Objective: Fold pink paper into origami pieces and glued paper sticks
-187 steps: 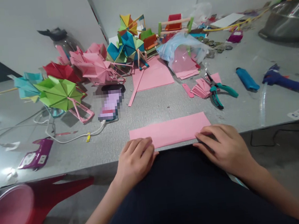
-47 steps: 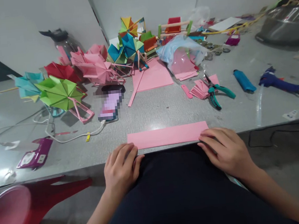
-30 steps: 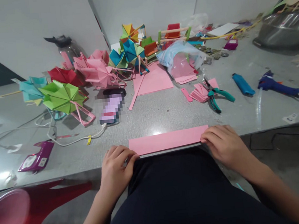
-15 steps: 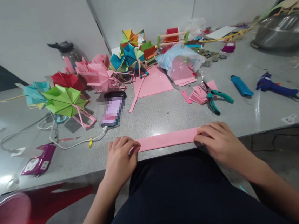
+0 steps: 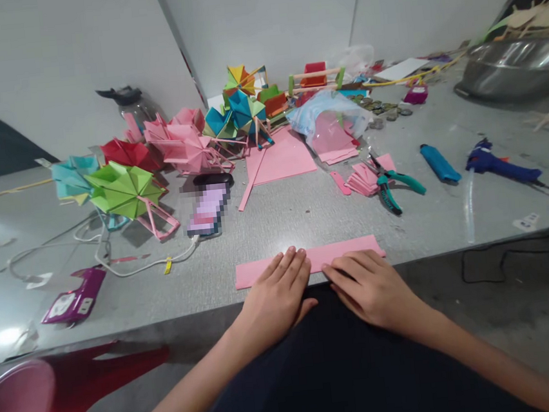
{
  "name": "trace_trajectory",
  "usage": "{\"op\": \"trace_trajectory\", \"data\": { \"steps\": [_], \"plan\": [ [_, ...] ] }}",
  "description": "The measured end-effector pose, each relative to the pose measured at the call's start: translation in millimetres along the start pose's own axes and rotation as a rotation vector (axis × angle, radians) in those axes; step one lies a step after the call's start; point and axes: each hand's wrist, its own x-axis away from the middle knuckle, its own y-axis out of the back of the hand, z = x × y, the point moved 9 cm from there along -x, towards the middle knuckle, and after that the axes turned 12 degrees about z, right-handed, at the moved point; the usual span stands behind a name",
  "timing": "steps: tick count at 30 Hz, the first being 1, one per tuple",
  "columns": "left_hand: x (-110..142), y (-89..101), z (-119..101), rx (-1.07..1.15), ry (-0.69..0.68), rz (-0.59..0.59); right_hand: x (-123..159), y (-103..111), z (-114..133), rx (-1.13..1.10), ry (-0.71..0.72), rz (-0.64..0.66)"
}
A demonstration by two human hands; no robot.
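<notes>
A long, narrow strip of folded pink paper (image 5: 341,249) lies along the table's near edge. My left hand (image 5: 282,286) rests flat across its middle, fingers stretched out and thumb apart toward my body. Just to the right, my right hand (image 5: 366,281) presses on the strip's near edge with bent fingers, its thumb lower and apart. Neither hand grips the paper. Beyond the strip are a large pink sheet (image 5: 282,156), a thin pink strip (image 5: 253,181) and a pile of small pink pieces (image 5: 362,180), with green-handled pliers (image 5: 390,195) overlapping the pile.
Folded-paper models (image 5: 125,189) in several colours crowd the back left. A phone (image 5: 207,210) on a white cable and a purple device (image 5: 75,296) lie left. To the right are a blue glue gun (image 5: 501,161), a blue cylinder (image 5: 440,163) and a metal bowl (image 5: 518,69).
Both hands have left the strip's ends and come inward to its middle. My left hand has flattened onto the paper; both ends of the strip now show.
</notes>
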Motion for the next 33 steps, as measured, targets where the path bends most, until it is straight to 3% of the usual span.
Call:
{"op": "trace_trajectory", "data": {
  "steps": [4, 7, 16, 19, 22, 24, 33],
  "plan": [
    [-8, -4.4, -3, -0.033, -0.006, -0.006, -15, -7, 8, -0.021, 0.016, -0.023],
    [0, -6.6, -1, -0.07, -0.012, -0.015, -13, -5, 4, -0.026, -0.017, -0.04],
    [89, 3.2, 40, -0.094, 0.207, -0.041, 37, 16, -34, 0.075, -0.238, -0.043],
    [106, 9.3, 46, -0.11, 0.278, -0.078, 47, 20, -46, 0.074, -0.292, -0.04],
    [100, 17.1, 45, -0.127, 0.312, -0.157, 46, 19, -47, 0.122, -0.295, -0.019],
    [86, 19.8, 37, -0.116, 0.264, -0.19, 43, 17, -47, 0.144, -0.289, -0.008],
    [29, 14.1, 14, 0.002, 0.071, -0.119, 31, 12, -40, 0.12, -0.257, 0.012]
  ]
}}
